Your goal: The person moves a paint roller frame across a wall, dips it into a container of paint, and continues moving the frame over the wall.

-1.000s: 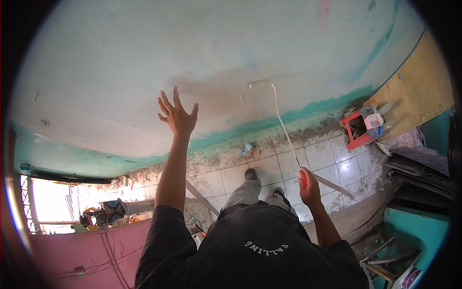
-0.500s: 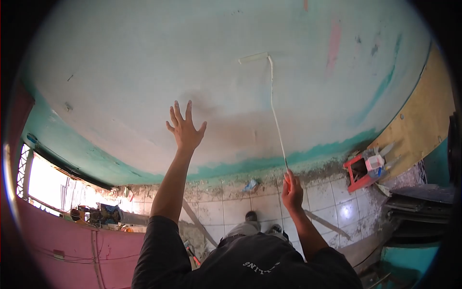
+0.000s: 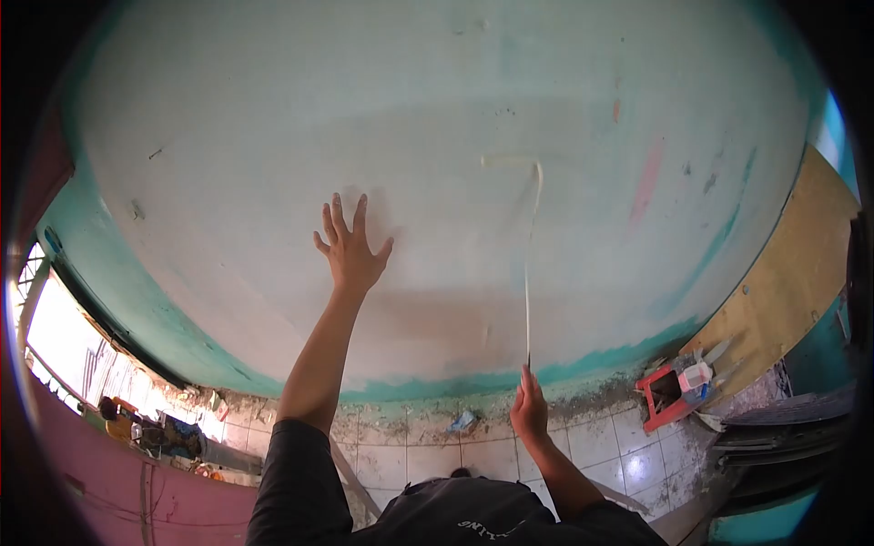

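Note:
My left hand (image 3: 353, 250) is raised with its fingers spread, holding nothing, in front of or against the pale painted wall (image 3: 437, 237). My right hand (image 3: 530, 407) is closed round the lower end of a long, thin paint roller (image 3: 527, 282). Its pale rod rises and bends left at the top, where the narrow roller head (image 3: 510, 162) lies at the wall. Whether my left palm touches the wall I cannot tell. Teal paint shows along the wall's lower edge.
A red stool (image 3: 663, 400) with a pinkish-white container on it stands at the lower right, beside a yellowish board (image 3: 774, 264). Dark stacked sheets (image 3: 783, 437) are at the far right. A blue scrap (image 3: 462, 421) lies by the wall's foot on the tiled floor. A bright opening is at left.
The view has tilted up, so the floor and stool sit lower in it. The roller head appears lower and further right in view. Both hands keep their poses.

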Available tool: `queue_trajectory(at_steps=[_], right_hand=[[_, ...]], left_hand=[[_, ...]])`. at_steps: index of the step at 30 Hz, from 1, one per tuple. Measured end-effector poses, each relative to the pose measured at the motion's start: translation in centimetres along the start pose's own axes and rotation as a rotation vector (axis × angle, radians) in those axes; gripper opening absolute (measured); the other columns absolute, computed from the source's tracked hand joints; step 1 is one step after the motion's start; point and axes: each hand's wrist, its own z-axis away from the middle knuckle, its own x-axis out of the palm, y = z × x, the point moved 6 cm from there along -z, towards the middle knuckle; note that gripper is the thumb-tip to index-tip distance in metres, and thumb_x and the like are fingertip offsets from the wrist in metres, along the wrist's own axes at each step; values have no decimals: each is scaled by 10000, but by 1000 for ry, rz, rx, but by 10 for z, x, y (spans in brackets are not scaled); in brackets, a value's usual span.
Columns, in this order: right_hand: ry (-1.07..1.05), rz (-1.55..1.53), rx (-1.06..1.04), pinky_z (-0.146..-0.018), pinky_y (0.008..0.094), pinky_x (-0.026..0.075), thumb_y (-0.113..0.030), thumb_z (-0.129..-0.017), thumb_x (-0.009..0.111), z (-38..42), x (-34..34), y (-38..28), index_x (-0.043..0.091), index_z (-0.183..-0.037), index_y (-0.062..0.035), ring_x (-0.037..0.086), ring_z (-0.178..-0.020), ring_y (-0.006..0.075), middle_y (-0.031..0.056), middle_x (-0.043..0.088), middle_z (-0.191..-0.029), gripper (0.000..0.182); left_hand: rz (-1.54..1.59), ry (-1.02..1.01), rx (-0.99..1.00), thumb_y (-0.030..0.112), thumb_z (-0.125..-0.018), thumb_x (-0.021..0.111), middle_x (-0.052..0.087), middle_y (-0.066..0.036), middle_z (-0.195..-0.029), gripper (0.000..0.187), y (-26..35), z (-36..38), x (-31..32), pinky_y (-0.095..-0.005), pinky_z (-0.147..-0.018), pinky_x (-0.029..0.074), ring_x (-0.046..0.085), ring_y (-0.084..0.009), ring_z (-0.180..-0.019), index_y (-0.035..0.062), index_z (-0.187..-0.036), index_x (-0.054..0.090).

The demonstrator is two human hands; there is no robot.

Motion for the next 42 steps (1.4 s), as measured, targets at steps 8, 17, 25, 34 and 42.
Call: queue_trajectory(at_steps=[8,17,25,34,42], right_hand=[[142,-93,-49,-816,487,579,-45,-1011,577,-110,-58,-52,348,-1609,-60,706,-975,439,245,698,-1076,640],[182,-148,-43,-840,475,574,-52,-1015,572,-93,-18,-71,336,-1607,-22,702,-982,459,263,695,-1084,638],[191,-114,-76,-766,431,568,-49,-1042,520,-167,-83,-120,233,-1644,-72,714,-847,439,235,700,-1015,668],[210,-94,-63,-849,473,575,-66,-1045,520,-188,-81,-112,255,-1635,-62,715,-969,455,253,706,-1115,646],[202,-103,-39,-887,498,568,-86,-1046,539,-204,-92,-123,280,-1621,-29,701,-1037,472,292,699,-1183,633]], left_hand=[[-9,106,66,456,-855,818,112,-138,-1728,930,-5,-71,-30,-753,-1168,213,115,-404,-1598,312,-1628,322],[10,225,156,428,-846,829,115,-137,-1716,911,-16,-118,-60,-755,-1181,201,96,-404,-1597,271,-1611,361],[-43,243,182,448,-849,823,135,-127,-1714,891,-22,-153,-74,-743,-1191,191,103,-381,-1601,280,-1602,379],[-20,317,235,461,-846,827,162,-128,-1711,885,0,-182,-99,-733,-1187,207,112,-375,-1600,279,-1594,392],[-87,253,179,506,-869,795,186,-117,-1714,829,-5,-192,-100,-713,-1183,218,133,-348,-1603,293,-1572,411]])
